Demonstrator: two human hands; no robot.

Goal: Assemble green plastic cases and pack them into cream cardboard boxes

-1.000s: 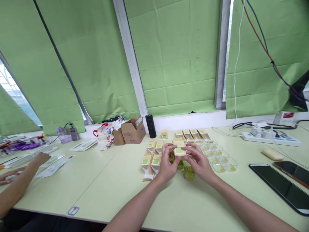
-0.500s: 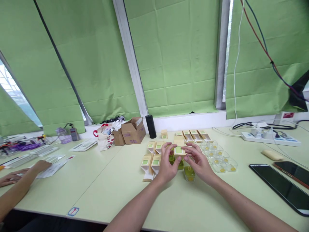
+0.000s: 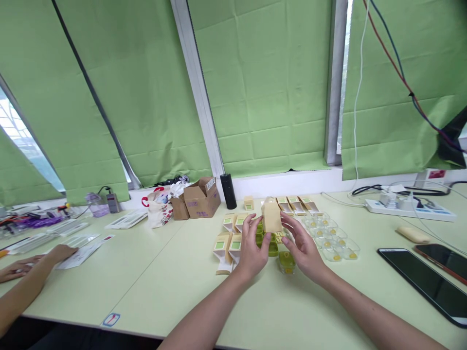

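A small tan cardboard box (image 3: 272, 218) is held up between my two hands, its plain side facing me. My left hand (image 3: 254, 248) grips it by the left edge, fingers curved. On the opposite edge are the fingertips of my right hand (image 3: 302, 245). Behind and below the box, partly hidden, are green square containers (image 3: 273, 249). A clear cup with a green lid (image 3: 287, 261) stands on the table just under my right hand. Left of my left hand lie several open tan boxes with green windows (image 3: 221, 244).
Clear plastic cups with yellow pieces (image 3: 330, 236) stand to the right, near a phone (image 3: 423, 282) and a power strip (image 3: 408, 209). More tan boxes (image 3: 294, 204) lie behind. A brown carton (image 3: 202, 198) and black cylinder (image 3: 228, 190) are farther back. A co-worker's hands (image 3: 62, 253) rest at left.
The box has been turned between my hands: its green-windowed face pointed at me before, and now a plain tan side does. The hands have barely moved.
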